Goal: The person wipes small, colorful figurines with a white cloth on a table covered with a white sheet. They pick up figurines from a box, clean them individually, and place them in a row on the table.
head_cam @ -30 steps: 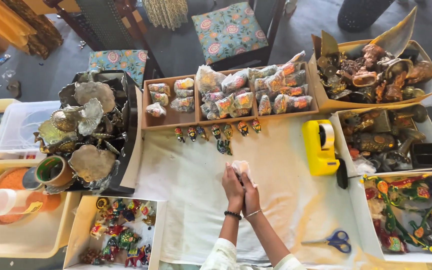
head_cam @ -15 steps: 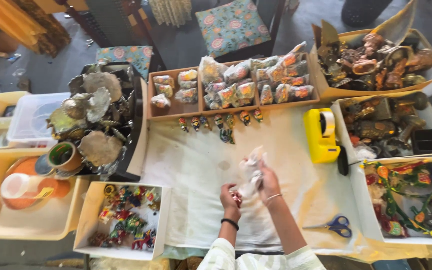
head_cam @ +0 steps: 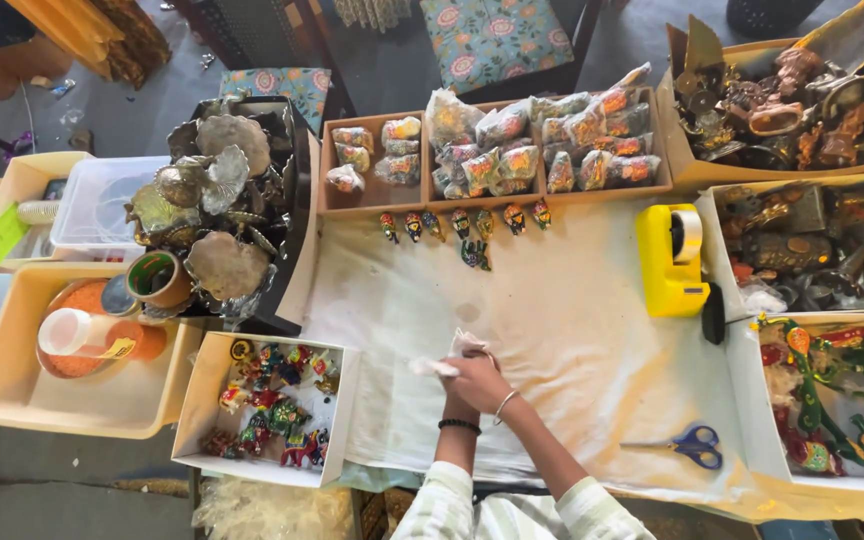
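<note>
Surface: a table draped in a white cloth, crowded at its edges with boxes and trays.
Hands: the right hand and the left hand are pressed together near the front of the cloth, both closed around a small white wrapper (crumpled, paper or thin plastic, I cannot tell which).
Wrapper: held just above the cloth, sticking out to the left of the fingers.
Left of hands: a white box of small painted figurines, just beside the hands.
Right of hands: blue-handled scissors lie flat on the cloth, well apart.
Farther back: a row of small painted figures along a wooden tray of bagged items.
Right side: a yellow tape dispenser stands upright.
</note>
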